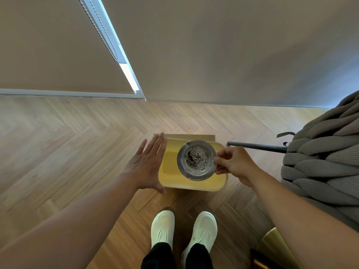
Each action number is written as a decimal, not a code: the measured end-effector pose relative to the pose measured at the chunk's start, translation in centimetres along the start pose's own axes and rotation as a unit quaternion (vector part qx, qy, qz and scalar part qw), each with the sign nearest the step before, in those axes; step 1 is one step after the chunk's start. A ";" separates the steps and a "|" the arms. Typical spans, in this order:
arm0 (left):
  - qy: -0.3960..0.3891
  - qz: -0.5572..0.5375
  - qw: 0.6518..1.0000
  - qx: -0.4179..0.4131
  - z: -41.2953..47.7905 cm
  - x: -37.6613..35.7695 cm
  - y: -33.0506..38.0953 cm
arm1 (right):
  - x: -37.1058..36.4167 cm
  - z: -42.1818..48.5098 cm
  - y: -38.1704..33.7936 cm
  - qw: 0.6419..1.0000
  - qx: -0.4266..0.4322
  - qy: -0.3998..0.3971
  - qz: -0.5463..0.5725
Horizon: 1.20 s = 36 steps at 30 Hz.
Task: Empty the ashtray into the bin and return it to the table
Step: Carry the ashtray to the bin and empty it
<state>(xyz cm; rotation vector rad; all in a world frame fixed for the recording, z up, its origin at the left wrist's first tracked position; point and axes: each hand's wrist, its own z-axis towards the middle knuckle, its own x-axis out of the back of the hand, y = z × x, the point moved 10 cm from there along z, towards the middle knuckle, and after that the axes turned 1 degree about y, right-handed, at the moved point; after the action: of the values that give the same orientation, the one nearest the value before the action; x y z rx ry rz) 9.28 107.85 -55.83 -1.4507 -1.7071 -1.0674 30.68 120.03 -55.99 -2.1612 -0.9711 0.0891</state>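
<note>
We look straight down at a yellow bin (192,183) standing on the herringbone wood floor (77,133), just ahead of a pair of white shoes (183,230). Our right hand (235,164) pinches the right rim of the round metal ashtray (196,160), thumb on top and fingers underneath, and holds it level over the open bin. A heap of grey ash (195,157) sits in the middle of the dish; we cannot make out any single butt in it.

Our left hand (147,164) is spread flat with nothing in it, fingers together, at the bin's left edge. It covers that edge, so we cannot tell whether the palm touches the bin or hovers just beside it. The ashtray hides much of the bin's inside, and what shows looks bare yellow.

At the right, a chunky grey knitted throw (322,156) is cut off by the frame, and a dark rod (256,146) runs out from under it towards the bin. The table is not in view.
</note>
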 end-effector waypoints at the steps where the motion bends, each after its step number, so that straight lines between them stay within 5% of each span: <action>1: 0.002 0.008 1.000 0.003 0.1 0.0 0.0 | 0.0 0.0 0.0 1.000 0.007 0.005 -0.001; 8: 0.003 0.014 1.000 0.009 0.1 -0.4 -0.1 | -0.5 -0.3 -1.2 0.996 0.074 0.041 -0.037; 11: -0.002 0.011 1.000 0.008 0.1 -0.6 -0.2 | -1.0 -1.2 -3.6 0.964 0.187 0.076 -0.172; 13: -0.002 0.009 1.000 0.008 0.2 -0.6 -0.2 | -2.5 -3.3 -5.7 0.898 0.323 0.081 -0.287; 16: -0.001 0.008 1.000 0.007 0.2 -0.7 -0.2 | -5.5 -6.7 -5.9 0.740 0.487 0.106 -0.452; 19: 0.000 0.010 1.000 0.008 0.3 -0.7 -0.2 | -6.3 -8.2 -4.7 0.674 0.536 0.151 -0.485; 36: -0.015 0.017 1.000 0.020 0.0 -0.6 0.0 | -6.0 -9.1 -5.1 0.658 0.547 0.180 -0.485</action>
<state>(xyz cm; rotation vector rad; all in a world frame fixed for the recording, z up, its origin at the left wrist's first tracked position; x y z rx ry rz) 9.42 107.58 -56.36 -1.4722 -1.7082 -0.9936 26.38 112.65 -47.41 -0.3714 -1.2308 -0.2241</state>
